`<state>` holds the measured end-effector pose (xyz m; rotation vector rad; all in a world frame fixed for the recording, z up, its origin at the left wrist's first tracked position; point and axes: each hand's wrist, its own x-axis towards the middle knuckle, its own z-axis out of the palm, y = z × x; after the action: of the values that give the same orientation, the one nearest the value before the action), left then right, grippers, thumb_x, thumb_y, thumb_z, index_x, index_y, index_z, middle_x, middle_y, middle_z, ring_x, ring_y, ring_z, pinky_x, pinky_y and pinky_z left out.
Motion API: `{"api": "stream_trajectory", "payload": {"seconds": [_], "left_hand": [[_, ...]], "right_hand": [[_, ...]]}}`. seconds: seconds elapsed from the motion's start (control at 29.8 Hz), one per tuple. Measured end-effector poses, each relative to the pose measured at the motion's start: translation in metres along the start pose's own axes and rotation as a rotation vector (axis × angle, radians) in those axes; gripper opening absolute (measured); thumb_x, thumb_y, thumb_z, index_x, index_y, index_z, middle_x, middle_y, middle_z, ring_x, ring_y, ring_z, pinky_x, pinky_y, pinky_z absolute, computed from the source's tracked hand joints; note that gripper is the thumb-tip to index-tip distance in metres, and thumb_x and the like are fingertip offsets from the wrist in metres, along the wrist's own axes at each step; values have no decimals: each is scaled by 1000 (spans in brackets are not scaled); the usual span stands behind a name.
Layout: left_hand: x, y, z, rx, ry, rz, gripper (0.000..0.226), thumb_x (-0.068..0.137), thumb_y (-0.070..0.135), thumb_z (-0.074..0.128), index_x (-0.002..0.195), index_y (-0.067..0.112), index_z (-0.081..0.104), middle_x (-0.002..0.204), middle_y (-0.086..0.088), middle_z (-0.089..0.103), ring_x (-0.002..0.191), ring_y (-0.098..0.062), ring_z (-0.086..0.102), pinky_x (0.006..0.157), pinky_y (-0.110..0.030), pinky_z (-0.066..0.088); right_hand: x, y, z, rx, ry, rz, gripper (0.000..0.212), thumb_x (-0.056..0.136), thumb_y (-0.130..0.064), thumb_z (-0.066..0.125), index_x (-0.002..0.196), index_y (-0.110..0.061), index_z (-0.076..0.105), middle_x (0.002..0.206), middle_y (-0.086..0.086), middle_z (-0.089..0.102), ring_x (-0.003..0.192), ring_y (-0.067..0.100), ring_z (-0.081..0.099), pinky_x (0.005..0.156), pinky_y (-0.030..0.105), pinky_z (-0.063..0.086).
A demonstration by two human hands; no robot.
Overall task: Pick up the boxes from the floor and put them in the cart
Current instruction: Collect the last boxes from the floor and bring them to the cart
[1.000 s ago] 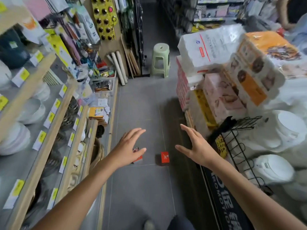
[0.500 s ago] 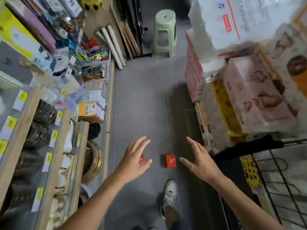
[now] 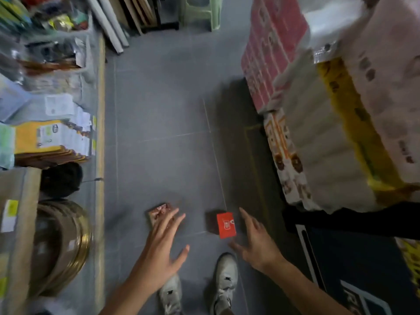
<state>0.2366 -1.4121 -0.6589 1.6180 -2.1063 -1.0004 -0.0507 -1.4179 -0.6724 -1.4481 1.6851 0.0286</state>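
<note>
Red box (image 3: 226, 225) on floor (image 3: 163, 110), just ahead of white shoes (image 3: 223, 278); patterned box (image 3: 159, 212) left of it. Left hand (image 3: 162, 251), right hand (image 3: 256, 244) spread, empty, reaching one apiece.

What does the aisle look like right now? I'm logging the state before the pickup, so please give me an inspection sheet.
Surface: grey tiled floor, dim, with shadow near the stacked goods.
Job's things: red box and patterned box both lie on the floor, apart from each other; no cart clearly seen.
Clutter: nothing seen on the floor besides the boxes.
Hands: left hand open, fingers over the patterned box, contact unclear; right hand open beside the red box, no grip on it yet.
Cables: nothing seen.
Surroundings: shelf with packets on the left, wrapped tissue packs on the right, green stool at the far end, white shoes below.
</note>
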Motion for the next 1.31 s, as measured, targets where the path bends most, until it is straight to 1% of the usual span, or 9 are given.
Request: {"api": "stream_trajectory", "payload": {"seconds": [0.34,0.44,0.57,0.67,0.74,0.91,1.07,1.18,1.31], "left_hand": [[28,-136,106,-35,-59,-29,72,87,45,58,152,32,31,160,10,28,150,-14,27,120,-31,23],[37,-173,134,-27,-109,-42,70,87,48,56,152,30,34,160,12,26,150,-13,25,119,-33,24],[51,-211,163,-29,-159,-23,71,86,44,58,151,23,40,158,6,29,150,-17,27,118,-36,26],[59,-234,177,-28,-151,-46,72,85,44,57,151,22,39,158,8,30,150,-11,25,119,-24,19],[61,-249,184,-29,-158,-55,72,85,44,57,151,22,39,158,7,30,150,-9,23,119,-19,17],[49,-277,198,-34,-211,-80,72,84,44,55,151,24,39,160,11,24,151,-7,20,118,-15,15],[30,-290,190,-14,-219,-134,74,84,42,57,153,31,34,159,20,20,149,2,17,116,-8,12],[17,-305,185,-72,-254,-272,76,80,47,56,151,38,31,158,17,23,148,-1,21,115,-9,13],[16,-324,180,-265,-210,-584,83,66,60,58,142,35,35,145,5,43,137,-12,39,109,-17,27]], "right_hand": [[143,85,137,26,48,211,109,76,-46,83,159,-18,19,152,11,41,138,32,40,110,35,31],[177,104,174,90,98,320,126,65,-44,91,160,-16,12,154,16,35,140,41,38,111,43,33],[216,119,214,209,257,449,152,37,-71,80,161,-13,13,153,22,38,139,44,40,113,47,34],[240,141,244,291,244,511,155,38,-60,95,161,-27,6,156,16,36,140,42,41,112,50,39],[250,159,261,288,192,555,147,38,-71,91,157,-43,8,149,9,41,131,41,50,103,51,48],[245,162,267,182,224,658,105,55,-59,88,139,-29,35,123,10,65,108,36,66,90,41,54],[221,139,246,135,209,665,96,59,-61,87,135,-22,45,122,17,67,111,41,65,92,42,51],[201,120,225,120,185,630,94,49,-72,73,124,-22,47,114,16,68,107,41,66,89,41,49],[196,104,204,175,113,615,85,56,-64,86,120,-36,39,104,4,65,101,35,67,84,35,48]]}}
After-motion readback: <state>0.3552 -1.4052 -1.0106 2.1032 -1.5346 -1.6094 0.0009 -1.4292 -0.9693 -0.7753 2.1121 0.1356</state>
